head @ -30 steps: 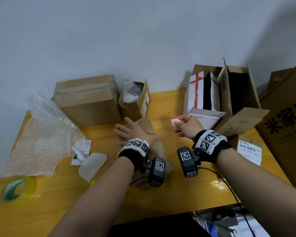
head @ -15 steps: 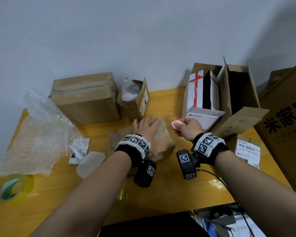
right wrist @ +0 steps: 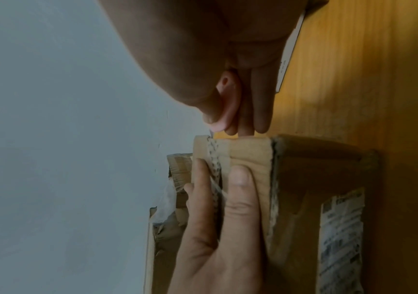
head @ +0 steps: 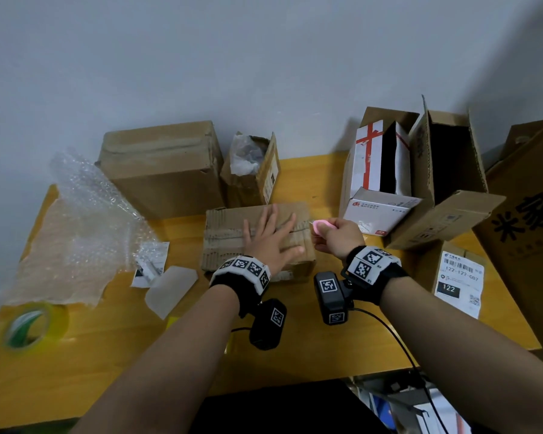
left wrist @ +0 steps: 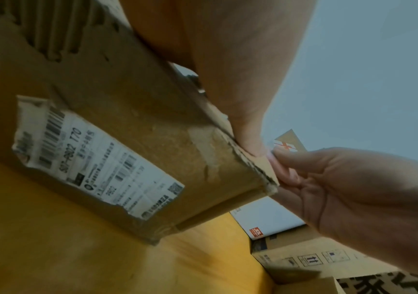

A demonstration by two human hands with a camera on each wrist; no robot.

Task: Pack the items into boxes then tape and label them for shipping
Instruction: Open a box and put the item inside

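Note:
A worn small cardboard box [head: 226,236] lies on the yellow table [head: 107,355], its taped seam facing up. My left hand [head: 271,238] lies flat on the box top, fingers straight and spread. In the right wrist view those fingers [right wrist: 238,199] press on either side of the seam of the box [right wrist: 316,169]. My right hand [head: 329,234] pinches a small pink cutter [head: 321,226] at the right end of the seam. The cutter [right wrist: 227,103] has its tip just at the box edge. The left wrist view shows a torn shipping label [left wrist: 97,159] on the box's near side.
A large closed box [head: 163,170] and a small open box with plastic [head: 251,173] stand behind. At right are a white box with red tape [head: 373,158], an open carton [head: 449,173], a labelled parcel [head: 458,277] and a big carton [head: 530,220]. Bubble wrap [head: 82,220] and a tape roll [head: 35,324] lie left.
My left hand has turned the small box and laid it seam-up, then flattened on top. My right hand has brought the pink cutter down to the box's right end.

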